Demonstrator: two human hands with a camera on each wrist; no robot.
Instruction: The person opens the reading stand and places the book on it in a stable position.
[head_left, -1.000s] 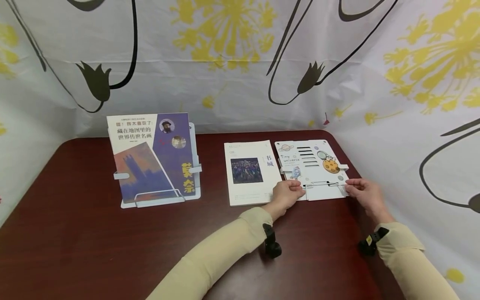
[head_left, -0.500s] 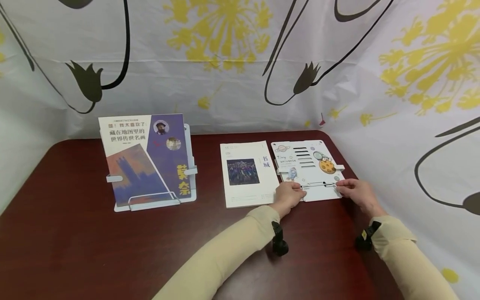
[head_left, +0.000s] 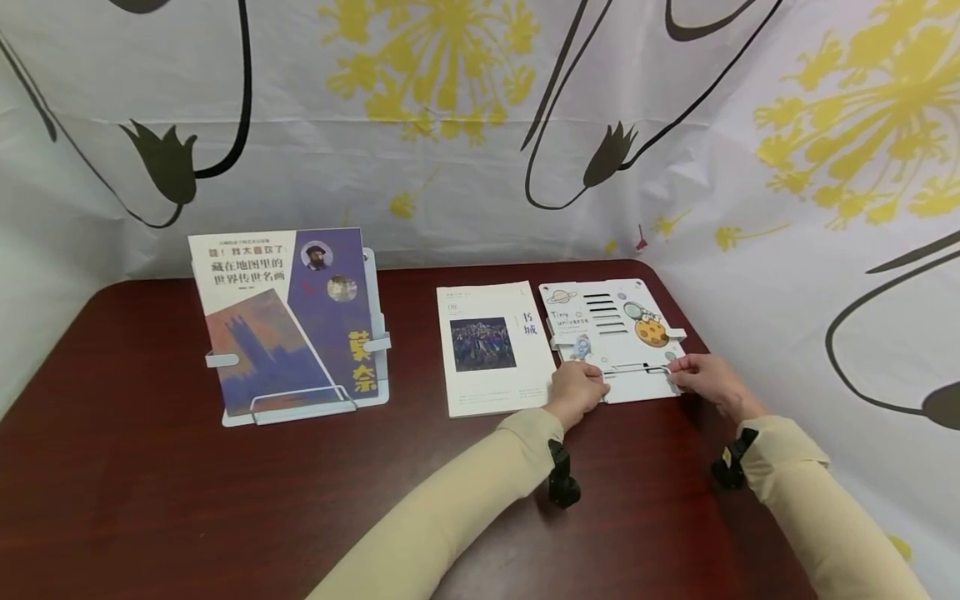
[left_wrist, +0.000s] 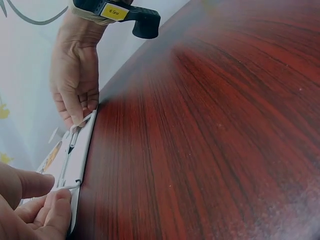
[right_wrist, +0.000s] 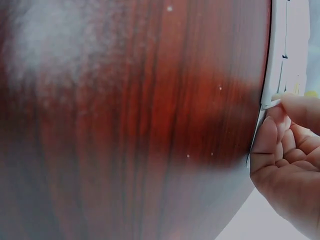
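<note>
A white book stand (head_left: 641,390) printed with planets and "Tiny universe" lies flat at the table's right end. Low across its front runs a thin wire page holder (head_left: 630,367). My left hand (head_left: 576,392) is at the left end of this wire, pinching it between thumb and fingertips. The wire's other end is pinched by my right hand (head_left: 712,385); the right wrist view shows the bent wire tip (right_wrist: 272,104) between thumb and forefinger. Just left of the stand lies a white book (head_left: 487,383) with a dark picture, its lower right corner beside my left hand.
Farther left, a purple and white book (head_left: 330,300) leans on a second white stand (head_left: 381,367), held by side clips and a wire. The dark red table (head_left: 315,492) is backed by a white flowered cloth (head_left: 450,200), which also rises close along the right side.
Both hands have moved slightly inward, closer to each other, along the stand's lower part. The head view has shifted a little; the books and stands stay in place.
</note>
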